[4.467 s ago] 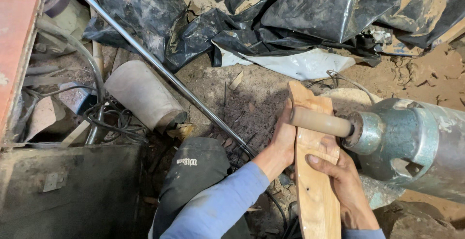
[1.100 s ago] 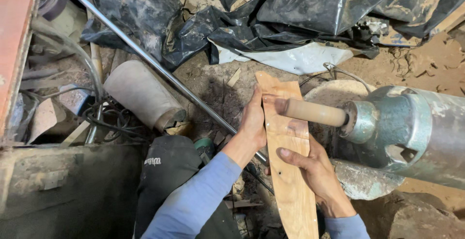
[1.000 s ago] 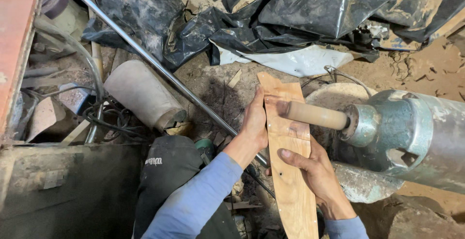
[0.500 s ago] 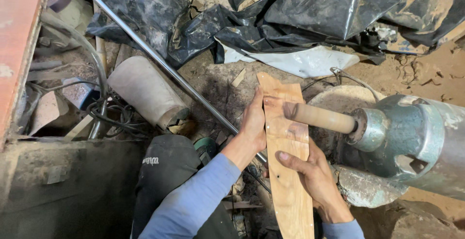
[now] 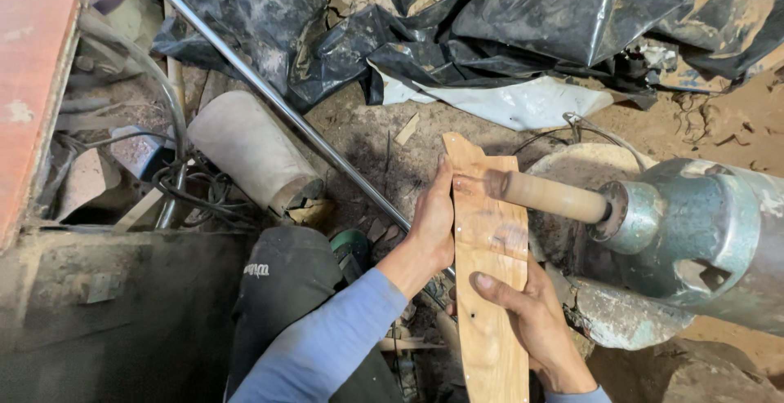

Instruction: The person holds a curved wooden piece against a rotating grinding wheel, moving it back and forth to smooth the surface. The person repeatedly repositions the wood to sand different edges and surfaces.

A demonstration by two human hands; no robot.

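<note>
Head cam has the left hand (image 5: 433,227) and right hand (image 5: 531,321) both wrapped round a wooden plank (image 5: 488,272) pushed against the sanding drum (image 5: 549,196) on a grey motor (image 5: 702,236), and honestly one slip puts fingers right on that spindle.

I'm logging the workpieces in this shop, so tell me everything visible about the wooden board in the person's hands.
The wooden board is a long, flat, pale-brown plank with visible grain, a few small dark holes and an irregularly cut far end. It runs away from the person. The left hand grips its left edge, the right hand its right, and the tan sanding spindle presses on its upper face.
</note>
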